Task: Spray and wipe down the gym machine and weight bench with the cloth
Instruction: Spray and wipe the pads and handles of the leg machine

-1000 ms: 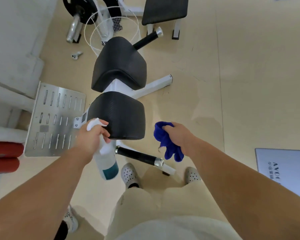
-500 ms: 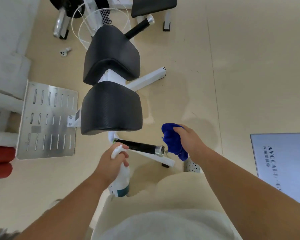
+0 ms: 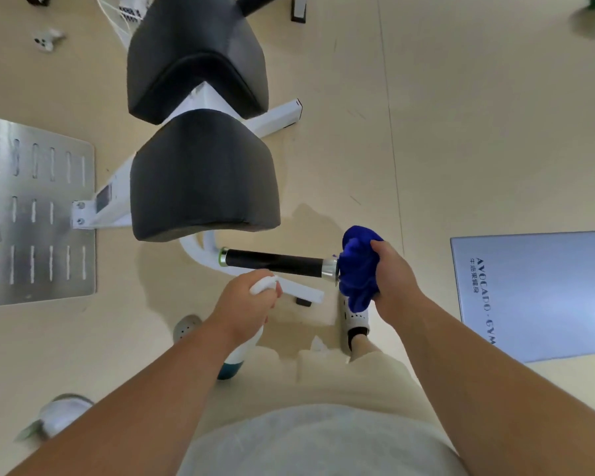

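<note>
While gripping a bunched blue cloth (image 3: 358, 269), right hand (image 3: 394, 280) closed around it, cloth pressed against chrome end cap of black foam-grip handle (image 3: 273, 262) of gym machine (image 3: 200, 173); left hand (image 3: 246, 304) wrapped tight on white trigger head of spray bottle (image 3: 236, 355), nozzle just below handle, teal base of bottle hanging down beneath wrist. Handle lying horizontal, fixed to curved white tube under nearer black seat pad (image 3: 203, 180); second black pad (image 3: 194, 56) behind it, farther along white frame. White floor foot of frame angled out toward upper right. Perforated steel footplate (image 3: 35, 211) bolted to frame at left edge of view. Grey mat (image 3: 543, 293) with printed lettering on beige floor at right edge. White perforated clogs (image 3: 356, 317) below cloth and behind left wrist. Small white fitting (image 3: 45, 41) loose on floor near top left corner
</note>
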